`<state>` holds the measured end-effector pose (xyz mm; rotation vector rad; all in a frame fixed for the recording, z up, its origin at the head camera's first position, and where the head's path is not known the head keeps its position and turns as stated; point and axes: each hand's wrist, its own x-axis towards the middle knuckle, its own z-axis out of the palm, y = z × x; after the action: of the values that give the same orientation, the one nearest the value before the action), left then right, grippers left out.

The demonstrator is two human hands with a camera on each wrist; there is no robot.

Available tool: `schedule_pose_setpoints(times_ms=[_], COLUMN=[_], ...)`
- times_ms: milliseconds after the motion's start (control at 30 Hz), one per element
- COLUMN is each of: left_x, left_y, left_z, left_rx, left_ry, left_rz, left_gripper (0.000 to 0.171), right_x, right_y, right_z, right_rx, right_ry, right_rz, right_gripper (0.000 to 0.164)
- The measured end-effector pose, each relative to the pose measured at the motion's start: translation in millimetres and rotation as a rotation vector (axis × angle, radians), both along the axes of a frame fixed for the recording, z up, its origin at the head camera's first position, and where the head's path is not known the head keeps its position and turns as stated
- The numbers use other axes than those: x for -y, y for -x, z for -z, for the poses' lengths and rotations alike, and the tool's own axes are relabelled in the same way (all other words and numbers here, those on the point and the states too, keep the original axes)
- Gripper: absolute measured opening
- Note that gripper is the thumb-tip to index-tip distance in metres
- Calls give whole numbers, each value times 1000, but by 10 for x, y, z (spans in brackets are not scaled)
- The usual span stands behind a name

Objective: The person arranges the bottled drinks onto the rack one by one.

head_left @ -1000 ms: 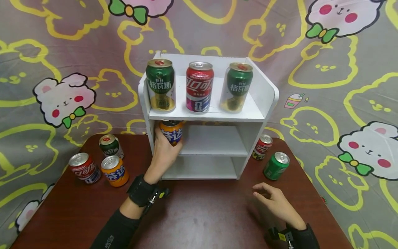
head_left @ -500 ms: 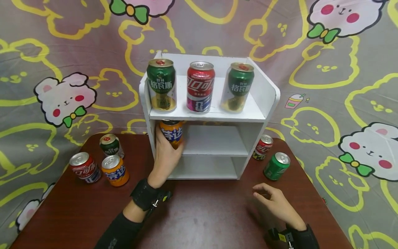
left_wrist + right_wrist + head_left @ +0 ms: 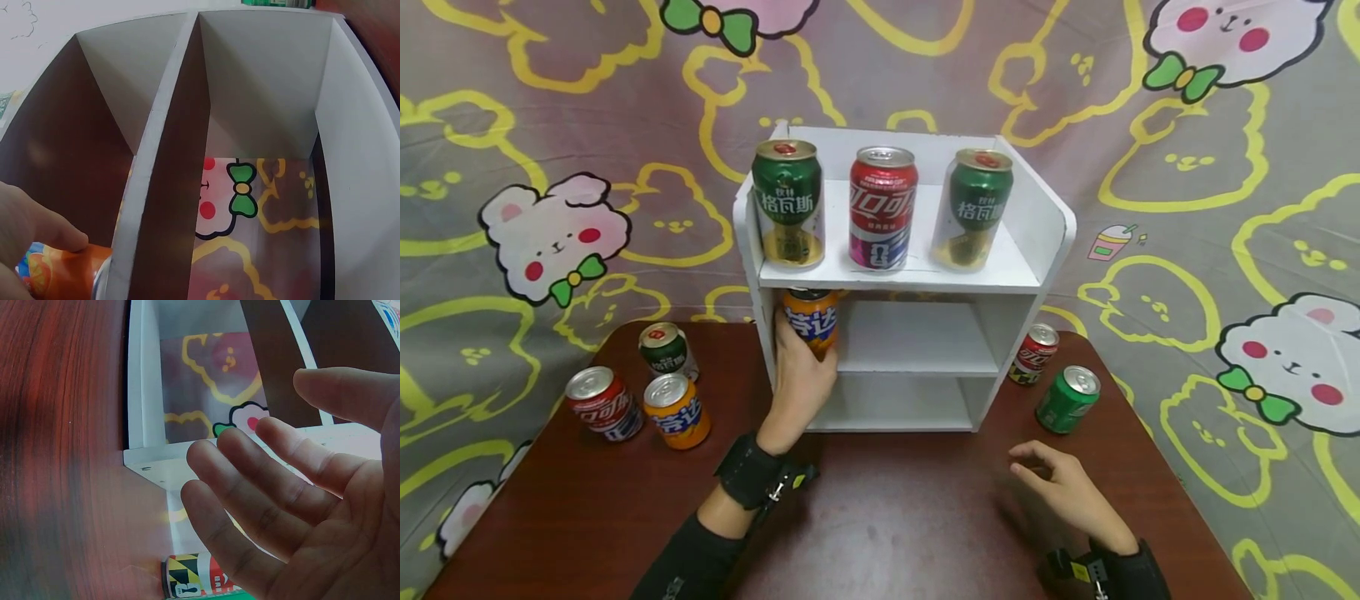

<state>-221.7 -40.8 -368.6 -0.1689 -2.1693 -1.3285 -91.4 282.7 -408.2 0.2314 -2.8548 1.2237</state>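
Observation:
My left hand (image 3: pixel 801 379) grips an orange soda can (image 3: pixel 812 320) at the left end of the middle shelf. Its fingers lie along the can's left side and its thumb is at the right. In the left wrist view, part of the hand (image 3: pixel 31 222) shows against the orange can (image 3: pixel 65 269); the can's base is hidden in the head view. The white shelf unit (image 3: pixel 898 290) stands on the dark red table. My right hand (image 3: pixel 1067 487) holds nothing, fingers loosely bent, in front of a green can (image 3: pixel 1067 402). The right wrist view shows the spread fingers (image 3: pixel 250 512).
On the top shelf stand a green-and-gold can (image 3: pixel 790 204), a red cola can (image 3: pixel 882 210) and another green-and-gold can (image 3: pixel 973 210). Left on the table are a red can (image 3: pixel 605 406), an orange can (image 3: pixel 677 414) and a green can (image 3: pixel 667 353). A red can (image 3: pixel 1032 357) is at right.
The orange can has turned slightly in my left hand, its lettering now facing forward, with the left wrist shifted a little right. My right hand has stayed in place.

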Motion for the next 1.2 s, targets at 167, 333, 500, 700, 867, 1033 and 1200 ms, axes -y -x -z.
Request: schedule_pose_setpoints(times_ms=[167,333,500,700,867,1033,1200], left_x=[-11,-15,39,223,411,631,856], left_y=[-9,-62,-205,-466,-596,-640,-569], left_z=[13,52,54,24,18,0,12], left_rx=[-4,-32,21,227,226,254,351], left_ry=[-14,-2,49,149,257,358,481], left_rz=[-3,-18,31,135,183,192,216], left_gripper=[88,87,92,93,77,63,54], right_x=[-4,-54,-167,-234,-292,-386,-525], right_y=[-2,30,99,118,117,139,182], right_z=[6,94,270,327,319,309,290], right_rx=[-1,-3,7,9,36,49,99], right_ry=[1,11,25,13,-25,-85,-151], right_rz=[8,0,-8,-21,6,50,102], right_gripper=[13,14,16,23,27,30,37])
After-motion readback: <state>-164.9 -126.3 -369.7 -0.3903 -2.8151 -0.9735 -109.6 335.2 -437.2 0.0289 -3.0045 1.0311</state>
